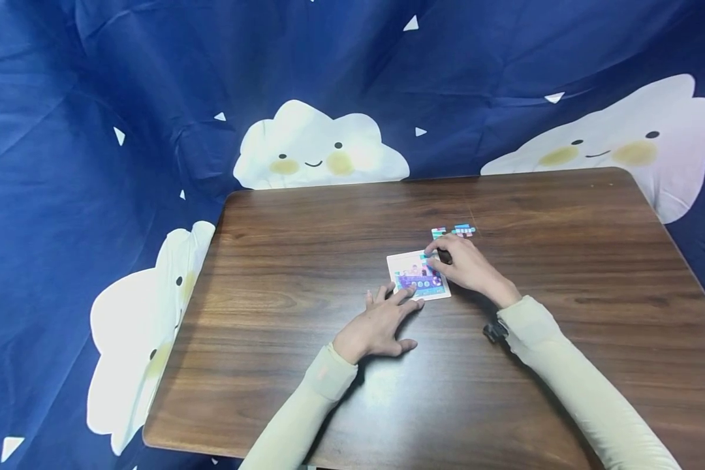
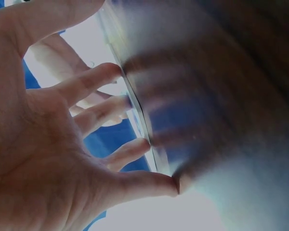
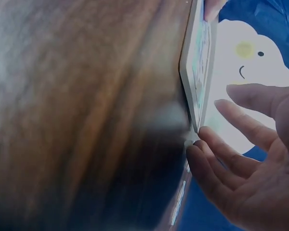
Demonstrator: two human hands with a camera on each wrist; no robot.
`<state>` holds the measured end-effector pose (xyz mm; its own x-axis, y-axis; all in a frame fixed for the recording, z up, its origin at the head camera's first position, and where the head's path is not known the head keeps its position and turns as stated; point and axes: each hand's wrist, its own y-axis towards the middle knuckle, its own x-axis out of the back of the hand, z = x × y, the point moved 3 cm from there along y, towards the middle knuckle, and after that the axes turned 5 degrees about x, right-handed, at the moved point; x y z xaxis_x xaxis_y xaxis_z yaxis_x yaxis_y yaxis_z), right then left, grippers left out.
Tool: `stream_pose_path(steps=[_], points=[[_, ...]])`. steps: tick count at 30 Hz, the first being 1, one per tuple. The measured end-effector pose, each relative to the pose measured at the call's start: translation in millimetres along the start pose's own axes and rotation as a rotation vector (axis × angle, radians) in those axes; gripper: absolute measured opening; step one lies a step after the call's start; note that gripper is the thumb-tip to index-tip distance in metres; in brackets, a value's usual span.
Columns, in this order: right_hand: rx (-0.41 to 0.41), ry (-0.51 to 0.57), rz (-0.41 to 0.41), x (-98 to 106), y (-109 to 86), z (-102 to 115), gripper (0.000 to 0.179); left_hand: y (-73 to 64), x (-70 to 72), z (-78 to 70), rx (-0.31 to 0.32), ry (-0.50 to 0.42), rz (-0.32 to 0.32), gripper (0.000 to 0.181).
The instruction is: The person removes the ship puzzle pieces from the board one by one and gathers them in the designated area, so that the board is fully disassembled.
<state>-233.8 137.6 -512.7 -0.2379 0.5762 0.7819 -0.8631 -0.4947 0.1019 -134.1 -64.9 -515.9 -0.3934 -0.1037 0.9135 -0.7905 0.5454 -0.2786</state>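
Note:
A small square picture puzzle (image 1: 395,262) with a white frame and a purple, pink and blue picture lies on the table. Spread fingers of my left hand (image 1: 376,326) rest on its lower left part and edge; the left wrist view shows the fingertips (image 2: 116,70) along the board's edge, thumb apart. Over the upper right corner is my right hand (image 1: 467,264), its index finger and thumb near a teal patch of the picture. In the right wrist view its fingers (image 3: 231,159) reach loosely to the board's side (image 3: 187,72), with nothing visible between thumb and index finger.
Two loose puzzle pieces, one striped teal and white (image 1: 438,232) and one blue (image 1: 463,230), lie just beyond the right hand. The brown wooden table (image 1: 282,261) reaches back to a blue cloth (image 1: 446,78) with clouds. A small black device (image 1: 495,331) sits at the right wrist.

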Motion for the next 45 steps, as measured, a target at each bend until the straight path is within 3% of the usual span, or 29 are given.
stream_pose_path(steps=[8, 28, 45], points=[[-0.02, -0.051, 0.049, -6.4, 0.2, 1.1, 0.023, 0.9, -1.2, 0.4, 0.004, 0.003, -0.002, 0.08], [-0.019, -0.052, 0.106, -7.8, -2.0, 3.0, 0.023, 1.0, -2.1, -0.5, 0.004, 0.008, -0.01, 0.08], [-0.007, -0.056, 0.099, -7.5, 0.4, 5.4, 0.023, 0.4, -0.1, 0.1, 0.002, 0.003, -0.007, 0.08]])
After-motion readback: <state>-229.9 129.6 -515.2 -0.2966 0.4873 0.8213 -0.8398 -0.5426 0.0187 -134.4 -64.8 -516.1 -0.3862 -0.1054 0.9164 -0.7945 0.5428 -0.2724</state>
